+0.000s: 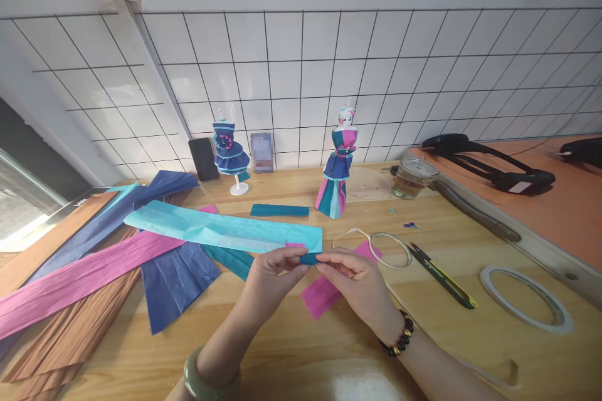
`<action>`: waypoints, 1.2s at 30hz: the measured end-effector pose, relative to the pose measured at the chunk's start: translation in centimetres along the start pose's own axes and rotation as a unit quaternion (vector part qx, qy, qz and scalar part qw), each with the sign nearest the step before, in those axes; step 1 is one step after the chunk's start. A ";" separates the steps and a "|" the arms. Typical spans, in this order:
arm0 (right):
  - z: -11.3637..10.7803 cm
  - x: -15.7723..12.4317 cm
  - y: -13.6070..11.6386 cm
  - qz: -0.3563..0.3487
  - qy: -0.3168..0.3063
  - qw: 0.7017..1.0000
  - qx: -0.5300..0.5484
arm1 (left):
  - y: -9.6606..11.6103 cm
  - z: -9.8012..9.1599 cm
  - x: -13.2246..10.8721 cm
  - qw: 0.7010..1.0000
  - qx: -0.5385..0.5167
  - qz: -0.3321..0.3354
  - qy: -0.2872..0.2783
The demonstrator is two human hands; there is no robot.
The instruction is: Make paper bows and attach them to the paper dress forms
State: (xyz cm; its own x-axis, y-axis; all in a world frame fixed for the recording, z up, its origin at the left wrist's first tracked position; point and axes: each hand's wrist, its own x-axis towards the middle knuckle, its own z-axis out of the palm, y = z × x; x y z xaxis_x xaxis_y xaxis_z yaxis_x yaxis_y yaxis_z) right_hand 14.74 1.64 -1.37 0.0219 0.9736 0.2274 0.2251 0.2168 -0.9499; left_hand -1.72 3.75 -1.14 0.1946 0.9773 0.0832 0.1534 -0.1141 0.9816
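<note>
Our left hand (275,272) and right hand (355,279) pinch opposite ends of a small dark-teal strip of thin paper (309,259), before a long pale-turquoise paper band (230,230). Likely light, soft and easily torn, it suits gentle fingertip holds at its ends.

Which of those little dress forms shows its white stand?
The left form, its stand visible below a navy dress; the right form wears a longer, concealing skirt.

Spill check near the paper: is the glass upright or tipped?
Upright: the glass stands with its rim uppermost, the liquid sitting below it.
</note>
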 end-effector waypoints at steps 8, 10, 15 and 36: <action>0.0 0.0 -0.1 -0.025 0.008 0.999 -0.021 | -0.5 0.0 0.0 1.000 0.003 0.015 0.010; 0.0 0.0 -0.3 -0.035 0.010 0.999 -0.028 | -0.6 0.0 -0.1 1.000 0.008 0.025 0.016; 0.0 -0.1 -0.4 -0.053 0.006 0.998 -0.035 | -0.9 0.0 -0.1 0.998 0.037 0.037 0.018; -0.1 -0.1 -0.2 0.014 -0.012 0.999 -0.046 | -0.3 -0.2 -0.1 0.997 0.075 0.028 0.012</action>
State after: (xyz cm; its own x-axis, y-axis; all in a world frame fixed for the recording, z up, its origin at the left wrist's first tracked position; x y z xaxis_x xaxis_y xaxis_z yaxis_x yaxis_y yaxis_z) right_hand 14.74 1.48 -1.18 0.0059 0.9810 0.1941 0.3134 0.1825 -0.9319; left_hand -1.94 3.68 -1.44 0.1842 0.9725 0.1428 0.2860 -0.1920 0.9388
